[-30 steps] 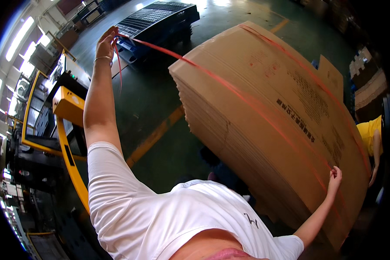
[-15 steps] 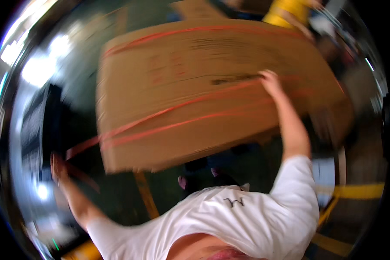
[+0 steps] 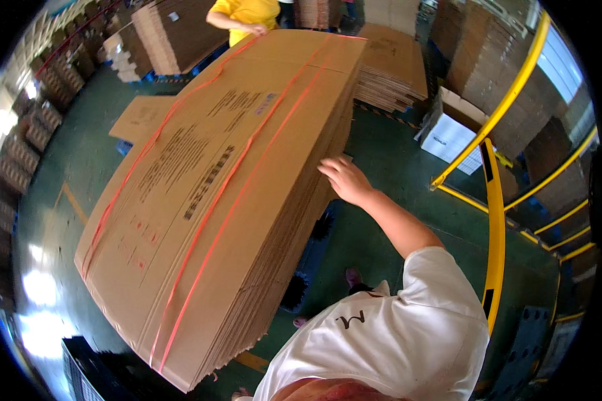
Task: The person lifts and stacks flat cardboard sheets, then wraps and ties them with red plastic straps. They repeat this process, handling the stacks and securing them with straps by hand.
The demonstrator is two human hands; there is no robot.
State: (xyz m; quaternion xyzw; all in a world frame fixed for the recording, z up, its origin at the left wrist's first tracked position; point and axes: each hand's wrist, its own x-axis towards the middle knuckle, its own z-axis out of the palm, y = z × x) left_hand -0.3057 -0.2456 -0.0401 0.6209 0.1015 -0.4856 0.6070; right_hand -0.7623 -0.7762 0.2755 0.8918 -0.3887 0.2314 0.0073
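Note:
A tall stack of flat cardboard sheets (image 3: 147, 220) with red straps (image 3: 237, 170) over its top slants across the view from the far middle to the near left. My right hand (image 3: 344, 179) is at the stack's right side, fingers loosely stretched and nothing seen in them. Whether the fingertips touch the cardboard is unclear. Only a small bit of my left hand (image 3: 241, 394) shows at the lower edge, near the stack's near corner; its fingers are mostly cut off. Under the stack lies a dark blue pallet (image 3: 320, 237).
A person in a yellow shirt (image 3: 251, 13) stands at the stack's far end, one hand by its edge. Yellow rails (image 3: 493, 240) run along the right, beside a white box (image 3: 448, 134). More cardboard stacks (image 3: 391, 67) stand behind. A black crate (image 3: 90, 371) sits near left.
My view has turned, so the stack now runs lengthwise away from me. My right hand has left the top for the side. My left hand, earlier out to the left by a strap, is mostly out of view.

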